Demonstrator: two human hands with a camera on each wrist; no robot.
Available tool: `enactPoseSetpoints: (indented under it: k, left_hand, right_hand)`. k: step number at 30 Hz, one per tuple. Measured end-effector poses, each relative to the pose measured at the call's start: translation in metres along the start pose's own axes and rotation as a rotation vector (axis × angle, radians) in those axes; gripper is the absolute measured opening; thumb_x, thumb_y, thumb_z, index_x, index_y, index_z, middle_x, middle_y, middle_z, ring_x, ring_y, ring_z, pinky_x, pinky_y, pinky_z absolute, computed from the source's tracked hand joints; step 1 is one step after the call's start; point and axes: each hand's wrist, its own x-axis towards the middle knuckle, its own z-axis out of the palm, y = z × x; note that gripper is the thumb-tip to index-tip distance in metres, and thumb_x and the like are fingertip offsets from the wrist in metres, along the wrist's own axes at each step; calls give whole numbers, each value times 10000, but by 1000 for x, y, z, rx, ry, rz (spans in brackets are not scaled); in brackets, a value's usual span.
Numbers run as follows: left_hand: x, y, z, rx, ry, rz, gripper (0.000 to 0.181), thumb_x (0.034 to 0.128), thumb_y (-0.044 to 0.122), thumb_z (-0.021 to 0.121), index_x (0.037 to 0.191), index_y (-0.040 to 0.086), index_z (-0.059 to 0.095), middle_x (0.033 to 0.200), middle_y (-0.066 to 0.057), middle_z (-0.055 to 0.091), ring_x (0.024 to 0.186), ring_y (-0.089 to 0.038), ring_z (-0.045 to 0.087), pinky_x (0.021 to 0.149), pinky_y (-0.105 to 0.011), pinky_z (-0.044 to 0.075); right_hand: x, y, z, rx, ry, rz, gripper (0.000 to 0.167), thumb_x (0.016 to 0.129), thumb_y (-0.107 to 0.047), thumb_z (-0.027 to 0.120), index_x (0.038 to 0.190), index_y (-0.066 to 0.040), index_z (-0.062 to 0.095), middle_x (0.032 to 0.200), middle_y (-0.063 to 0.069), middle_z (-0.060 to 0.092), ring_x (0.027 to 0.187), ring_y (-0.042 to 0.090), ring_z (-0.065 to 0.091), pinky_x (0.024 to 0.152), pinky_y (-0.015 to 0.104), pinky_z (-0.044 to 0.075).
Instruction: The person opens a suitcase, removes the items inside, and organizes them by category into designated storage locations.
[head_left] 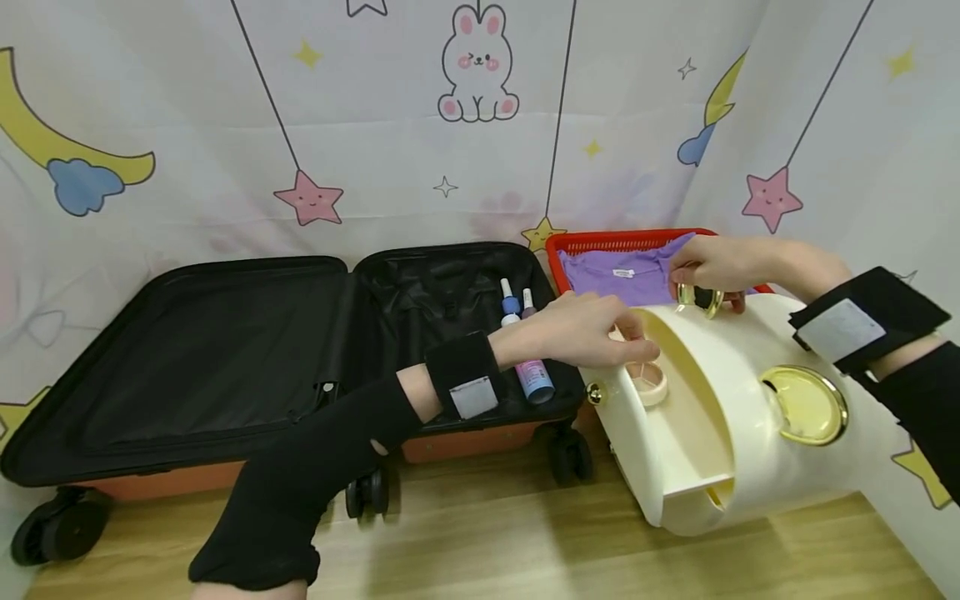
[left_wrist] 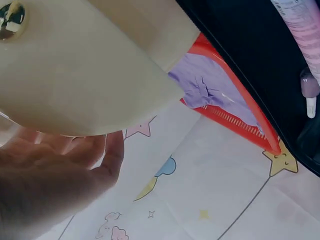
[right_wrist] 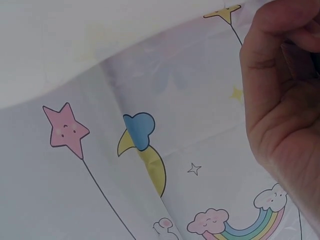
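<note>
A cream storage box (head_left: pixel 780 400) with a pulled-out drawer (head_left: pixel 690 454) leans at the right. My left hand (head_left: pixel 588 329) reaches over the drawer front, fingers bent down at a small round beige case (head_left: pixel 648 385) with a divided inside, which they seem to pinch. From the left wrist view, the drawer front (left_wrist: pixel 85 75) hides the fingertips of the left hand (left_wrist: pixel 60 165). On top of the box, my right hand (head_left: pixel 723 265) grips the gold handle (head_left: pixel 699 298). Only part of the right hand (right_wrist: pixel 285 90) shows in the right wrist view, fingers curled.
An open suitcase (head_left: pixel 247 358) with a black lining lies at left and centre. Several bottles, including a pink-blue one (head_left: pixel 535 382), lie in its right half. Behind the box stands a red basket (head_left: pixel 637 240) with purple clothing (head_left: pixel 633 271). A patterned curtain (head_left: pixel 390 125) hangs behind.
</note>
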Motion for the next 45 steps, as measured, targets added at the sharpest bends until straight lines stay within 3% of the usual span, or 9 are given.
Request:
enactPoseSetpoints:
  k: [3, 7, 10, 13, 21, 26, 31, 38, 45]
  left_hand:
    - [-4, -8, 1, -8, 13, 67, 356, 986, 503, 556, 1211, 271, 706, 1271, 93, 660, 1191, -94, 575, 924, -257, 470]
    - [-9, -24, 4, -73, -29, 83, 768, 870, 491, 729, 1521, 266, 391, 1633, 12, 253, 1516, -192, 226, 1221, -407, 294]
    - [-6, -36, 9, -129, -10, 93, 1109, 808, 422, 814, 1620, 230, 85, 1693, -28, 51, 1565, -202, 100, 1262, -437, 236]
    - [4, -44, 20, -112, 100, 78, 1151, 814, 452, 812, 1625, 224, 27, 1694, -39, 89, 1554, -183, 192, 1230, -427, 318]
    - [25, -46, 61, 50, 230, 20, 877, 879, 532, 720, 1561, 173, 301, 1462, -20, 521, 1201, -146, 601, 938, -313, 561]
    - [27, -48, 60, 69, 251, 17, 819, 899, 539, 690, 1544, 175, 341, 1266, 27, 601, 956, -116, 609, 744, -236, 526]
    - [24, -49, 62, 39, 256, -6, 821, 912, 543, 668, 1554, 168, 318, 1353, 8, 572, 1084, -133, 618, 852, -287, 559]
    - [8, -17, 81, 408, 286, -83, 922, 941, 552, 629, 1559, -15, 246, 1091, -51, 685, 903, -171, 680, 733, -266, 577]
    - [9, 13, 100, 47, 76, -94, 1120, 925, 309, 664, 1543, -78, -187, 620, 59, 525, 476, -58, 534, 417, -197, 427]
  right_hand:
    - [-1, 0, -1, 5, 1, 4, 275, 1056, -96, 372, 1020, -15, 633, 691, -1, 488, 477, 139, 528, 494, 305, 520]
    - [-2, 0, -1, 5, 2, -1, 278, 1051, -94, 370, 1016, -15, 634, 694, 5, 491, 476, 145, 529, 496, 316, 523]
    - [-2, 1, -1, 6, 0, -7, 278, 1052, -91, 369, 1010, -18, 634, 696, 5, 496, 480, 146, 534, 497, 324, 527]
    - [-1, 1, -1, 10, -11, -8, 275, 1056, -94, 366, 1007, -18, 626, 712, 8, 507, 496, 144, 536, 504, 325, 530]
    - [0, -2, 3, -1, -7, -9, 240, 1062, -113, 394, 974, -42, 606, 699, -7, 514, 499, 139, 546, 501, 310, 528]
    - [-2, -1, 2, -4, -4, -17, 236, 1063, -112, 395, 977, -43, 604, 703, 0, 517, 494, 144, 550, 498, 315, 528]
    - [-3, 0, -2, -9, -3, -18, 245, 1065, -106, 394, 1007, -30, 619, 712, 1, 515, 486, 144, 552, 497, 317, 535]
    - [-6, 1, -4, -20, -29, -24, 234, 1063, -89, 385, 1018, -27, 607, 764, 8, 492, 515, 150, 549, 511, 314, 535]
    - [-9, 7, -3, -28, -45, -35, 233, 1068, -86, 382, 1034, -37, 607, 789, 4, 496, 561, 145, 564, 534, 323, 553]
